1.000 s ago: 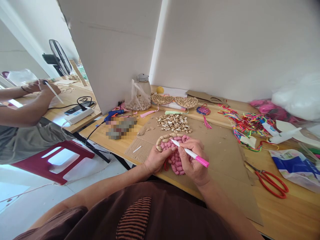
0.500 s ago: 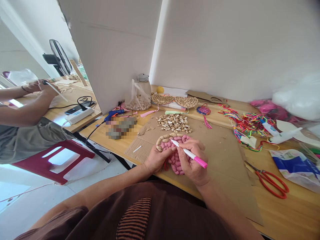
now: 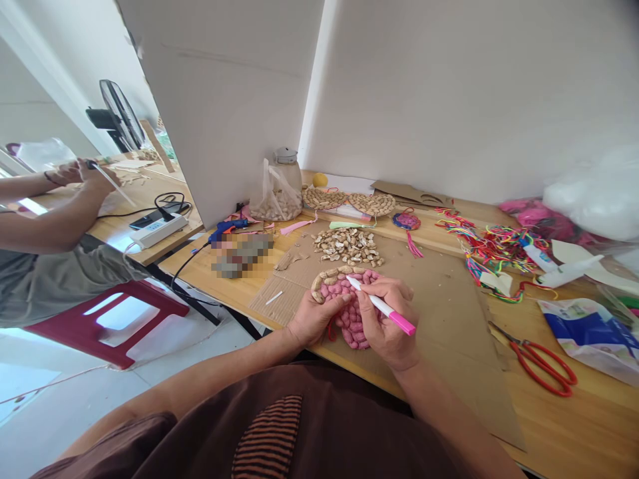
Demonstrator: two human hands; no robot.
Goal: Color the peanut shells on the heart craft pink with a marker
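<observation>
My left hand (image 3: pixel 314 317) grips the left edge of a peanut-shell plaque (image 3: pixel 352 326), its thumb lying on the front. Most shells on the plaque are pink, with a row of plain tan ones along the upper left rim. A white marker with a pink end (image 3: pixel 383 307) is held in my right hand (image 3: pixel 392 329) like a pen, its white tip over the plaque's upper part. Whether the tip touches the shells I cannot tell. A bit of red cord shows under my left hand. Behind the plaque lies a heap of split peanut shells (image 3: pixel 347 245).
A cardboard sheet (image 3: pixel 449 319) covers the table. Red-handled scissors (image 3: pixel 544 366) and a blue-white packet (image 3: pixel 589 332) lie right, coloured cords (image 3: pixel 499 246) beyond. A blue glue gun (image 3: pixel 227 229) and a bag of peanuts (image 3: pixel 277 199) stand left. Another person's hands (image 3: pixel 82 174) work far left.
The marker and my right hand have shifted slightly to the right and up over the plaque. My left hand keeps its hold.
</observation>
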